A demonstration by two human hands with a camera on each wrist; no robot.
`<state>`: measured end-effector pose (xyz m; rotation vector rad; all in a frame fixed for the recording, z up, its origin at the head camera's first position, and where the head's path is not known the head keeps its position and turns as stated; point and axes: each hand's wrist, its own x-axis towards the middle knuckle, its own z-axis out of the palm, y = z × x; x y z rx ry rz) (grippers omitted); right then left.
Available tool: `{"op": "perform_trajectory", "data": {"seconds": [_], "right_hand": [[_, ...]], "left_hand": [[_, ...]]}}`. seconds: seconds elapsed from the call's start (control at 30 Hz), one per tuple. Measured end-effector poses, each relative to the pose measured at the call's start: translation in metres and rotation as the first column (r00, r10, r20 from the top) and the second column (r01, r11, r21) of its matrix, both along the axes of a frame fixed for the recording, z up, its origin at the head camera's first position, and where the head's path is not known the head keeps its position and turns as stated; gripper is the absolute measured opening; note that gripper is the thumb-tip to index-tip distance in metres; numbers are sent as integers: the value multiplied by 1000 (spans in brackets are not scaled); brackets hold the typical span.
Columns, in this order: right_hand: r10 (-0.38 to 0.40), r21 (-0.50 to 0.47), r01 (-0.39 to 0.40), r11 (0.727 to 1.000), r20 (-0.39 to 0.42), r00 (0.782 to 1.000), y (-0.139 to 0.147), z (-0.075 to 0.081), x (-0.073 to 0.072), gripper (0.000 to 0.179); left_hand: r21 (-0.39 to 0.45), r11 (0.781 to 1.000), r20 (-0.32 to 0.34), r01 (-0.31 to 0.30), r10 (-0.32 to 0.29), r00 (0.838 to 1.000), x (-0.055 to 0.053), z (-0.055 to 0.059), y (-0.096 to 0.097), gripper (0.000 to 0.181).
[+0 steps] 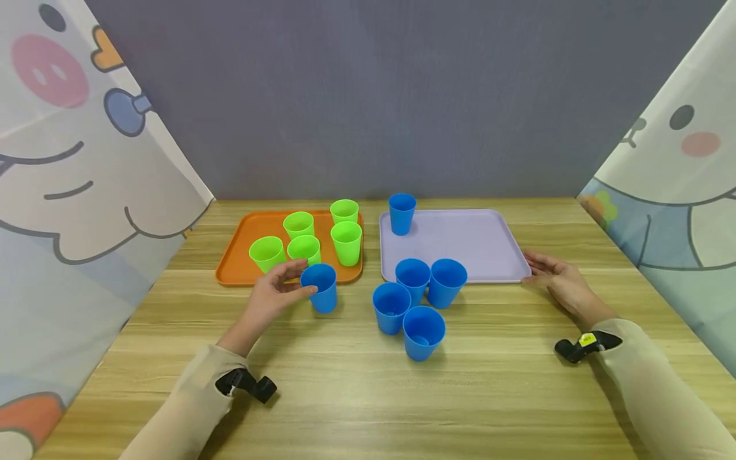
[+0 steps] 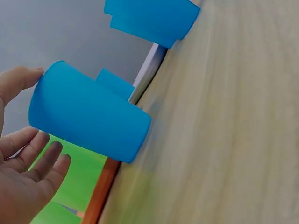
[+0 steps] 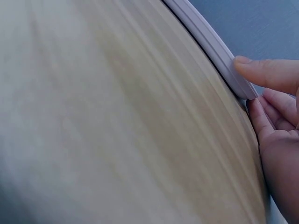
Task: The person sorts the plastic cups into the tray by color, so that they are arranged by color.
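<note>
My left hand (image 1: 280, 287) is at a blue cup (image 1: 323, 291) in front of the orange tray (image 1: 230, 276). In the left wrist view, the thumb (image 2: 21, 81) touches one side of the cup's rim and the index fingertip meets the other, while the remaining fingers spread loosely. Whether the cup's base touches the table cannot be told. At the front right corner of the lilac tray (image 1: 466, 246), my right hand (image 1: 560, 284) pinches the edge. The right wrist view has its thumb (image 3: 266, 72) on the tray rim (image 3: 219, 56) and a finger against the corner's underside.
Several green cups (image 1: 347, 244) stand on the orange tray. One blue cup (image 1: 401, 215) is upright at the lilac tray's back left. Several blue cups (image 1: 423, 333) cluster on the wooden table (image 1: 356, 396) between my hands. A grey panel (image 1: 368, 102) rises behind.
</note>
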<state>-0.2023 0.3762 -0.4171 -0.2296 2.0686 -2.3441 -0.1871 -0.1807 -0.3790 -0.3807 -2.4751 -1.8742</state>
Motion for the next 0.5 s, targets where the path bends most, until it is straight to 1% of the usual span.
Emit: {"op": "perform_trajectory", "data": {"seconds": [0.13,0.23,0.37,0.5], "right_hand": [[-3,12,3,1000,-1,1000,1,-1,1,60],[-3,4,3,1000,-1,1000,1,-2,0,59],[1,-7,-1,1000,2,1000,2,-2,0,58],[3,-8,-3,1000,2,1000,2,-2,0,57]], "left_hand": [[-3,1000,24,20,-20,1000,1,-6,3,58],[8,999,31,48,-48,998,1,-10,5,59],[35,997,18,74,-75,997,1,-12,8,59],[45,996,-3,79,-79,997,0,-12,8,59]]}}
